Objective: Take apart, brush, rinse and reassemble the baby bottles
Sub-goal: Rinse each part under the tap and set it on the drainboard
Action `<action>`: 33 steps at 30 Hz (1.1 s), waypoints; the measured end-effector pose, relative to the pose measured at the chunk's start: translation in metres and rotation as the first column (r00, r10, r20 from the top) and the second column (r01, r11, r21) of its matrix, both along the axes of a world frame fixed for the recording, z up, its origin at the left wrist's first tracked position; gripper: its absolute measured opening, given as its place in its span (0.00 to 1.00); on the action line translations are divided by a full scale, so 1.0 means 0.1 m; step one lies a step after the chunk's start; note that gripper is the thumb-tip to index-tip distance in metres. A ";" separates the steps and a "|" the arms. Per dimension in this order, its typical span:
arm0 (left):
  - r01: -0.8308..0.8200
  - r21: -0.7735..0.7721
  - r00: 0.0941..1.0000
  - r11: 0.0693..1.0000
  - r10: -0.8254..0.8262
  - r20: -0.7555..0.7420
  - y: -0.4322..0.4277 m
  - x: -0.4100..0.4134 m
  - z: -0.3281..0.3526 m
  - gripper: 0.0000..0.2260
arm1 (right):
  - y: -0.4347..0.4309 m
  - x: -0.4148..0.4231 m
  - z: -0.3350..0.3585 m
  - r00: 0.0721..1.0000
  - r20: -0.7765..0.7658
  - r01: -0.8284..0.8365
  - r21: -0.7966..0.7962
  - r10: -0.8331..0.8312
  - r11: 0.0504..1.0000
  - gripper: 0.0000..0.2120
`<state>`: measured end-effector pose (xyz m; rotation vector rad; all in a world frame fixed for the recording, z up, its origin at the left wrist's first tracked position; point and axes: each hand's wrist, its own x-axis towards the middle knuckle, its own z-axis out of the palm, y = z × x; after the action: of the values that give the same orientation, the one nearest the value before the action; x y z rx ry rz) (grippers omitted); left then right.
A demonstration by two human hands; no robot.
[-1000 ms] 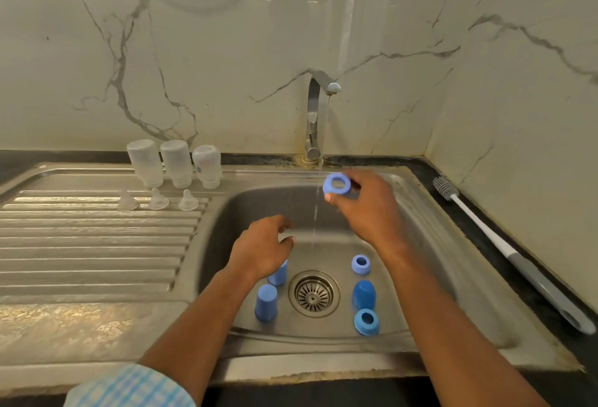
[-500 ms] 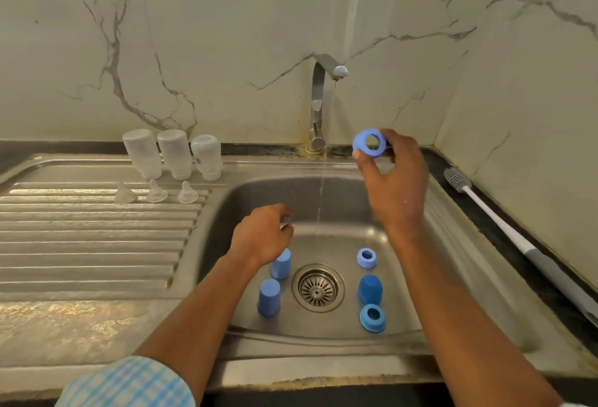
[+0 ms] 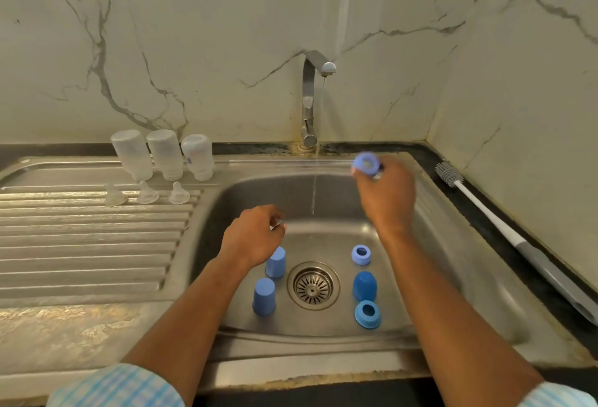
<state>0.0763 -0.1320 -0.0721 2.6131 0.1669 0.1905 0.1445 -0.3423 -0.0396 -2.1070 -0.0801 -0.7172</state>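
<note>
Over the stainless steel sink (image 3: pixel 459 277), my right hand (image 3: pixel 388 194) is pinching one blue plastic collar ring (image 3: pixel 366 163), left hand (image 3: pixel 254 240) hanging loosely curled, apparently empty; clear inverted bottles (image 3: pixel 163 155) and silicone teats (image 3: pixel 147 194) are draining, blue caps (image 3: pixel 263 296) awaiting rinsing, reassembly pending.

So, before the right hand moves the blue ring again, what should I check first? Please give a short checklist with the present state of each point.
1. Grip on the blue ring: the right hand pinches it at the fingertips: ok.
2. Water runs: a thin stream falls from the tap: ok.
3. Ring under the stream: it is to the right of it: not ok.
4. Left hand free: fingers curled above the sink basin, contents hidden: cannot tell.
5. Other blue parts rinsed: two rings and three caps stand around the drain: cannot tell.
</note>
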 end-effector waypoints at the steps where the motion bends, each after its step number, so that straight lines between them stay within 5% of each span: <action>1: -0.007 -0.001 1.000 1.000 0.007 0.004 0.00 0.01 0.00 0.12 | 0.01 0.00 0.10 0.982 0.188 0.001 0.035 -0.007 0.999 0.06; 3: -0.008 -0.002 1.000 1.000 0.008 -0.003 0.01 0.01 -0.01 0.13 | 0.05 -0.04 0.04 0.991 0.121 -0.042 -0.083 0.052 0.996 0.06; 5: 0.000 -0.006 1.000 1.000 0.000 -0.010 0.00 0.01 -0.02 0.13 | 0.06 -0.09 -0.25 0.905 -0.416 -0.187 -0.199 0.090 0.962 0.11; 6: -0.003 -0.009 1.000 1.000 0.003 -0.006 0.01 0.01 -0.03 0.13 | 0.05 -0.08 -0.27 0.872 -0.484 -0.188 -0.202 0.069 0.961 0.13; 7: -0.009 -0.012 1.000 1.000 0.009 0.000 0.01 0.01 -0.03 0.13 | 0.04 -0.01 -0.22 0.910 -0.413 -0.114 -0.173 0.033 0.978 0.12; 9: -0.032 -0.020 0.999 0.999 0.032 0.009 0.05 0.01 -0.01 0.13 | 0.03 0.06 -0.04 0.998 0.044 0.054 -0.053 -0.052 0.997 0.06; 10: -0.045 -0.024 0.999 0.999 0.046 0.012 0.06 0.02 -0.01 0.13 | 0.04 0.06 -0.01 0.990 0.135 0.054 -0.059 -0.045 0.997 0.05; 11: -0.054 -0.025 0.998 0.998 0.054 0.010 0.07 0.03 -0.01 0.13 | 0.03 0.05 -0.02 0.994 0.109 0.012 -0.101 -0.001 0.995 0.03; 13: -0.056 -0.018 0.998 0.998 0.056 0.002 0.06 0.02 -0.01 0.12 | 0.05 -0.02 -0.23 0.923 -0.379 -0.141 -0.181 0.063 0.973 0.11; 14: -0.058 -0.017 0.998 0.998 0.058 0.001 0.05 0.02 -0.02 0.12 | 0.03 -0.05 -0.28 0.869 -0.492 -0.170 -0.202 0.050 0.965 0.13; 15: -0.059 -0.017 0.998 0.998 0.059 -0.001 0.05 0.02 -0.02 0.12 | 0.03 -0.04 -0.24 0.883 -0.468 -0.135 -0.196 0.028 0.971 0.12; 18: -0.067 -0.021 0.998 0.998 0.067 0.001 0.06 0.03 -0.02 0.12 | 0.05 0.04 -0.01 0.996 0.093 -0.006 -0.009 0.007 1.000 0.05; 19: -0.068 -0.019 0.998 0.998 0.068 0.000 0.06 0.03 -0.03 0.12 | 0.05 0.04 -0.01 0.997 0.066 -0.044 -0.071 0.048 0.997 0.05; 20: -0.064 -0.019 0.998 0.998 0.064 -0.001 0.07 0.04 -0.03 0.12 | 0.06 0.04 -0.08 0.986 -0.128 -0.125 -0.137 0.108 0.983 0.05; 22: -0.054 -0.022 0.999 0.998 0.054 -0.004 0.05 0.04 -0.05 0.11 | 0.03 -0.03 -0.32 0.748 -0.661 -0.356 -0.313 0.067 0.880 0.14; 24: -0.061 -0.021 0.998 0.998 0.061 0.002 0.05 0.04 -0.05 0.12 | 0.05 -0.02 -0.29 0.779 -0.623 -0.314 -0.296 0.067 0.902 0.14; 26: -0.069 -0.019 0.998 0.997 0.069 0.007 0.06 0.05 -0.04 0.12 | 0.08 0.00 -0.15 0.978 -0.197 -0.088 -0.104 0.066 0.991 0.07; 27: -0.073 -0.022 0.997 0.997 0.074 0.009 0.07 0.05 -0.05 0.12 | 0.09 0.02 -0.11 0.994 -0.092 -0.068 -0.078 0.060 0.995 0.06; 29: -0.063 -0.025 0.998 0.998 0.063 0.000 0.07 0.06 -0.05 0.12 | 0.07 0.04 -0.16 0.918 -0.371 -0.203 -0.141 0.139 0.969 0.10; 31: -0.068 -0.031 0.998 0.997 0.068 -0.005 0.07 0.06 -0.05 0.12 | 0.00 -0.01 -0.38 0.620 -0.784 -0.418 -0.286 0.040 0.862 0.14; 33: -0.082 -0.039 0.997 0.996 0.082 -0.003 0.11 0.06 -0.05 0.12 | 0.01 0.02 -0.41 0.643 -0.766 -0.403 -0.325 0.011 0.855 0.17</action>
<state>0.0826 -0.1213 -0.0769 2.5696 0.2755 0.2116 0.1461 -0.3412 -0.0811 -2.6476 -0.0535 0.4192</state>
